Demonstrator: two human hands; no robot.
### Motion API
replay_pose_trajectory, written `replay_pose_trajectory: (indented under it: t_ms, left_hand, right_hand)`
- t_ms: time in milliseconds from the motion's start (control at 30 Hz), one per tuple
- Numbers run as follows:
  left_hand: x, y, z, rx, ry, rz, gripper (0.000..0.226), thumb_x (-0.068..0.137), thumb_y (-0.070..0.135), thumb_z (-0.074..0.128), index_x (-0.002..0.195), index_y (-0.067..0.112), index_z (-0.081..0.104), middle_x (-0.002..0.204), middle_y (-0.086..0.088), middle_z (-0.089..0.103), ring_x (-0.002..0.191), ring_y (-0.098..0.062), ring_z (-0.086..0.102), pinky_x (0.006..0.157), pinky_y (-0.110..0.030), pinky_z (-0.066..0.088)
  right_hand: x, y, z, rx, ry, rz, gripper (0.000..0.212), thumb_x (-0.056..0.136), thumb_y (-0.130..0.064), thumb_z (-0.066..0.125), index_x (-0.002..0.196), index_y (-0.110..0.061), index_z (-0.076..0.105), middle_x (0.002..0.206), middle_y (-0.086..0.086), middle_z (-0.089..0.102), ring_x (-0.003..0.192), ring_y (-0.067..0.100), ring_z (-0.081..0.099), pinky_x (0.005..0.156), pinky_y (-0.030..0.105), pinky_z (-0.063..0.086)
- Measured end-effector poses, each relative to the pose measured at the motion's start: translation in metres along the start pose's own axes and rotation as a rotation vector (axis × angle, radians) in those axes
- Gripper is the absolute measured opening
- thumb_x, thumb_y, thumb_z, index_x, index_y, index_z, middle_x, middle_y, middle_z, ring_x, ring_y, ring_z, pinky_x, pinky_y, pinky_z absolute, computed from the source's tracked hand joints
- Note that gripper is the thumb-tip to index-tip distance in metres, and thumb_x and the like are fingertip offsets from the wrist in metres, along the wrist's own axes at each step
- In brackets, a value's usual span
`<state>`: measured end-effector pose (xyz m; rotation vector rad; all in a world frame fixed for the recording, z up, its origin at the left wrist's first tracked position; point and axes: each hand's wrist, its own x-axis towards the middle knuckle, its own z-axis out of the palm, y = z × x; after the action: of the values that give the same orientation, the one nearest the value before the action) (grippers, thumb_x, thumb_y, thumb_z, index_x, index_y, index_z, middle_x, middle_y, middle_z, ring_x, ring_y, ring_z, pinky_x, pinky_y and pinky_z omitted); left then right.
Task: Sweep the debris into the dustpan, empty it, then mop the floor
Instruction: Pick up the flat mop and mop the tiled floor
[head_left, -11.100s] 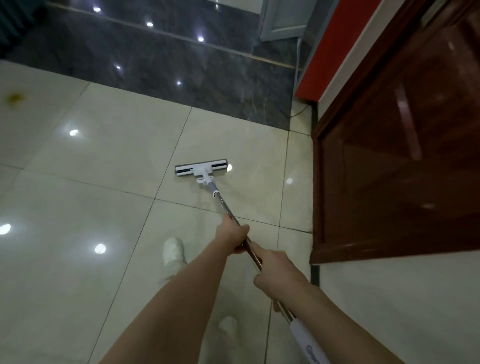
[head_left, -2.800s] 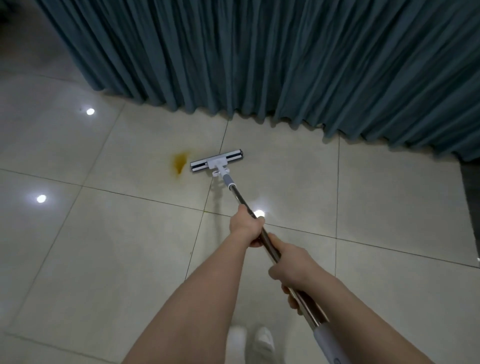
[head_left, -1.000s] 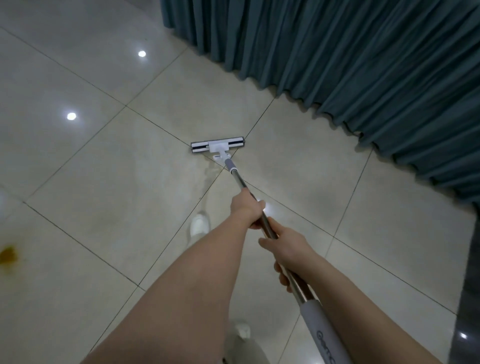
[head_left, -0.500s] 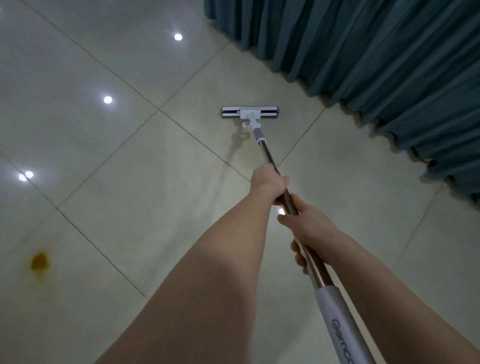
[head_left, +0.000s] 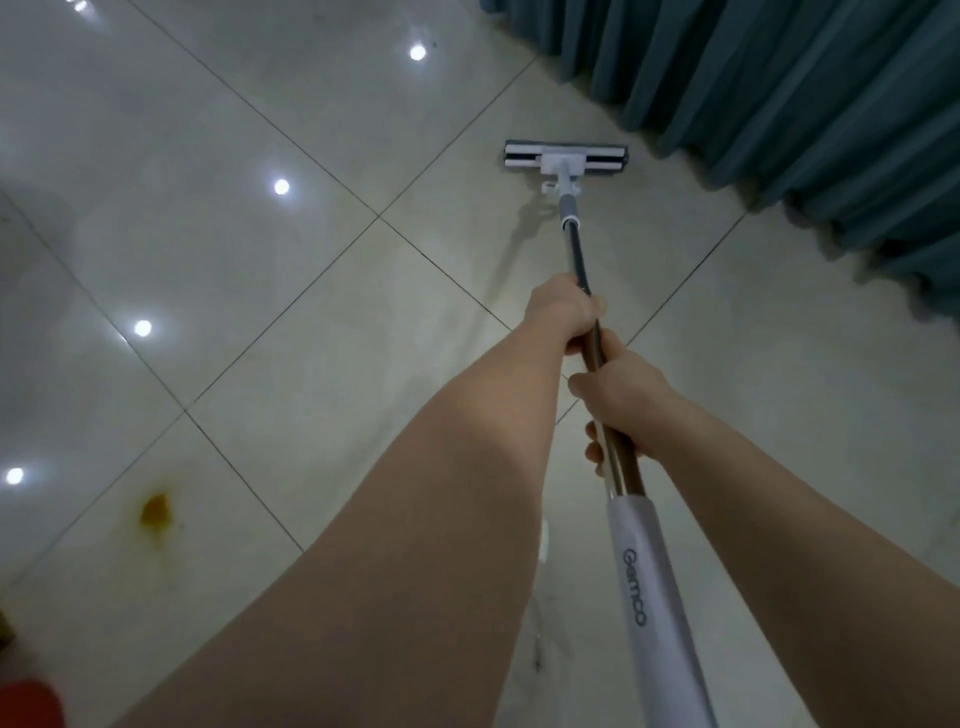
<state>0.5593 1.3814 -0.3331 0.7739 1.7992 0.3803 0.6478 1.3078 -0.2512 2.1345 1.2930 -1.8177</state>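
I hold a flat mop by its long metal pole. The white and grey mop head lies flat on the cream tiled floor, close to the curtain's hem. My left hand grips the pole higher up toward the head. My right hand grips it lower, just above the white plastic sleeve. An orange-brown stain marks a tile at the lower left, far from the mop head.
A dark teal curtain hangs along the upper right, its hem on the floor. A red object shows in the bottom left corner. Ceiling lights reflect off the glossy tiles.
The mop head has slid further forward and to the right, toward the curtain. The view has turned, so the stain now sits at the lower left. Both hands keep their grip.
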Motion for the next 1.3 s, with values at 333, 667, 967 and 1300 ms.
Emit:
replay_pose_trajectory:
  t_ms: [333,667,967,1300]
  left_hand:
    - [-0.162,-0.076,0.103,-0.044,-0.014,-0.037,0.024,0.084,0.02,0.061,0.107,0.012,0.059,0.105,-0.014,0.063,0.085,-0.033,0.066,0.056,-0.042,0.06]
    - [-0.39,-0.217,0.235,-0.106,-0.009,-0.098,0.027,0.083,0.021,0.062,0.107,0.01,0.058,0.104,-0.014,0.063,0.087,-0.033,0.066,0.054,-0.039,0.059]
    - [-0.512,-0.288,0.299,0.093,0.031,-0.034,0.018,0.082,0.026,0.063,0.093,0.015,0.052,0.094,-0.004,0.06,0.089,-0.025,0.061,0.068,-0.026,0.044]
    - [-0.482,-0.271,0.235,0.046,0.087,0.027,0.015,0.079,0.023,0.064,0.087,0.016,0.053,0.079,0.001,0.055,0.065,-0.017,0.052,0.042,-0.019,0.038]
  right_hand:
    - [-0.132,0.16,-0.01,-0.118,0.047,-0.005,0.059,0.098,-0.016,0.042,0.146,-0.046,0.024,0.073,0.015,0.055,0.047,0.022,0.055,0.041,0.026,0.048]
    - [-0.315,0.379,0.005,-0.29,-0.122,0.002,0.076,0.09,-0.001,0.039,0.147,-0.046,0.018,0.079,0.016,0.055,0.047,0.022,0.054,0.042,0.029,0.052]
    - [-0.419,0.49,0.015,-0.373,-0.158,0.0,0.091,0.079,-0.004,0.045,0.15,-0.048,0.008,0.087,-0.005,0.058,0.064,0.008,0.058,0.052,0.016,0.044]
    - [-0.399,0.429,0.054,-0.276,-0.041,0.033,0.08,0.086,-0.001,0.039,0.15,-0.043,0.017,0.092,0.013,0.062,0.054,0.022,0.06,0.048,0.031,0.056]
